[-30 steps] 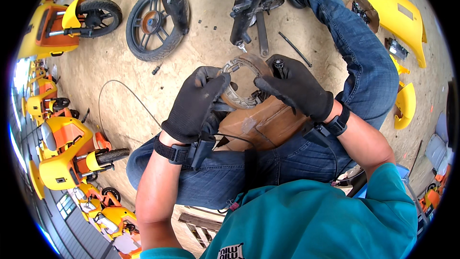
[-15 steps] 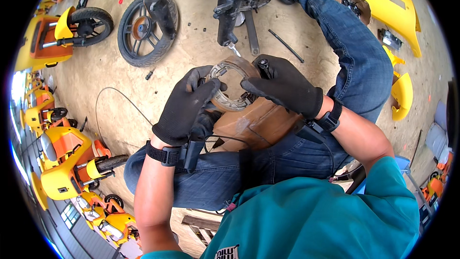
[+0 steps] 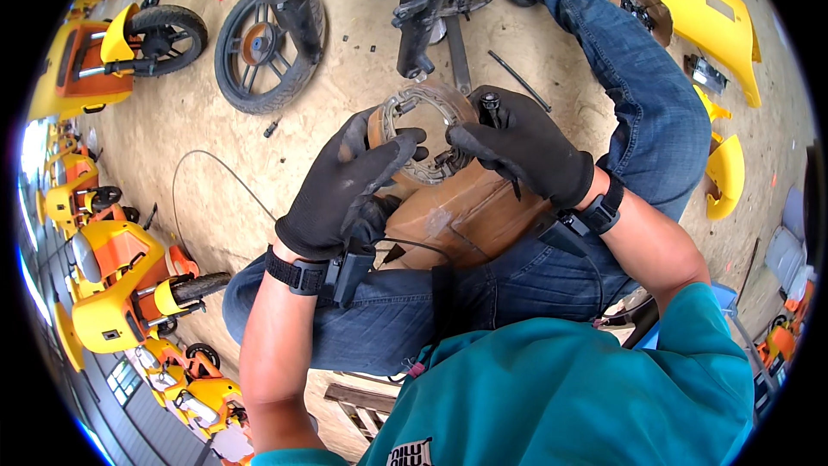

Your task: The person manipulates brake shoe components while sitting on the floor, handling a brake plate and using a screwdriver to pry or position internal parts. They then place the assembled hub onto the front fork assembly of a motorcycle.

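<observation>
A pair of curved brake shoes (image 3: 398,106), joined into a ring with brown outer linings, is held up between my two black-gloved hands. My left hand (image 3: 345,177) grips the ring's left side, its thumb and fingertips reaching into the opening. At the right side, my right hand (image 3: 535,147) pinches the ring near a dark spring-like part. A slim tool with a black handle (image 3: 490,106) is also tucked in my right hand, its shaft showing below the fingers. Beneath the ring, a brown cardboard box (image 3: 466,220) lies between my legs.
A loose spoked wheel (image 3: 228,56) and black fork-like parts (image 3: 418,26) are ahead. A dark rod (image 3: 520,80) lies beyond my right hand. Yellow panels (image 3: 711,13) are on the right; yellow-orange scooters (image 3: 112,285) line the left. A thin cable (image 3: 203,153) curves across the floor.
The brake shoes have shifted slightly right and tilted in my hands. My left thumb has moved further into the ring's opening. The right hand keeps its pinch and the tool.
</observation>
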A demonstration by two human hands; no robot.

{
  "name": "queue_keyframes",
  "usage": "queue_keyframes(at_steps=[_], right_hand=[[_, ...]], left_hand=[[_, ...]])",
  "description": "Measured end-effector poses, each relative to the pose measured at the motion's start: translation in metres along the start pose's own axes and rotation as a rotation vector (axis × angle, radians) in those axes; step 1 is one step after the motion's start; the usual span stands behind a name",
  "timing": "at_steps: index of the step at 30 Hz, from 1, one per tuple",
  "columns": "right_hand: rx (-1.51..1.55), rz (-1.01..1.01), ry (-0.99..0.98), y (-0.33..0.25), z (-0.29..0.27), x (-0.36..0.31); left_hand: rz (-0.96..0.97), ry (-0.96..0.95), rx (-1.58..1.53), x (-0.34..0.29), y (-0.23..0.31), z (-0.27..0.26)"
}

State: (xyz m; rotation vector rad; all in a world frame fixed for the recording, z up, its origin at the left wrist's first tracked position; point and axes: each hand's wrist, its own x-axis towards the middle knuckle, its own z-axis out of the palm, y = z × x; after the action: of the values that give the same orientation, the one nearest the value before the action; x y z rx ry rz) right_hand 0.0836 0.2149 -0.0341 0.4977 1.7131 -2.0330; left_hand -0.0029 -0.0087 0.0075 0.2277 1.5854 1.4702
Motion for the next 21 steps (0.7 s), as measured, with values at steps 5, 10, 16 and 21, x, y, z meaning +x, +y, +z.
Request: queue_keyframes(at_steps=[5,10,16,21], right_hand=[[0.004,-0.011,0.002,-0.001,0.001,-0.002],[-0.023,-0.045,-0.007,0.002,0.001,-0.001],[-0.052,-0.070,0.016,-0.003,0.002,-0.002],[-0.046,-0.174,0.020,0.006,0.002,0.002]], left_hand=[[-0.004,-0.021,-0.040,-0.002,0.010,0.007],[-0.072,0.037,-0.215,0.002,0.001,0.005],[-0.081,0.023,-0.185,-0.001,0.010,0.006],[-0.139,-0.004,0.025,-0.002,0.016,-0.004]])
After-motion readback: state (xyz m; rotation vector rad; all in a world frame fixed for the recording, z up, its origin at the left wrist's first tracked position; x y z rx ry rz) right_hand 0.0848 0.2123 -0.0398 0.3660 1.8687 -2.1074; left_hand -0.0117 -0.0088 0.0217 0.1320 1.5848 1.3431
